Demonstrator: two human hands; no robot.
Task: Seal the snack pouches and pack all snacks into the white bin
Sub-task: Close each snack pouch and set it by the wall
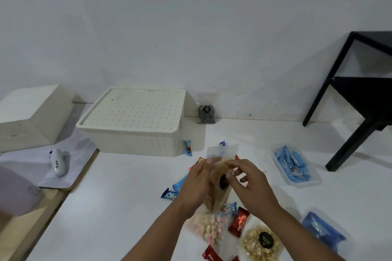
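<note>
While both hands work mid-table, a clear pouch of brown snacks with a black round label is held upright between them. Left hand grips the pouch's left side, fingers wrapped up toward the top edge. Right hand pinches the pouch near its top right, thumb and fingers curled on it. Pouch top strip is blurred; can't tell if sealed.

White bin sits far left of the hands, well apart, perforated lid on. A dark pouch leans at the wall just right of the bin. One blue bar stands touching the bin's right near corner.

Loose snacks lie on the white table around the hands: Kalpa bar to the left, red bars near, pink-and-cream pouch under the left wrist, nut pouch with black label at the near edge. Clear tray of blue bars is to the right; a second tray near right.

Black stand far right. White box far left.
</note>
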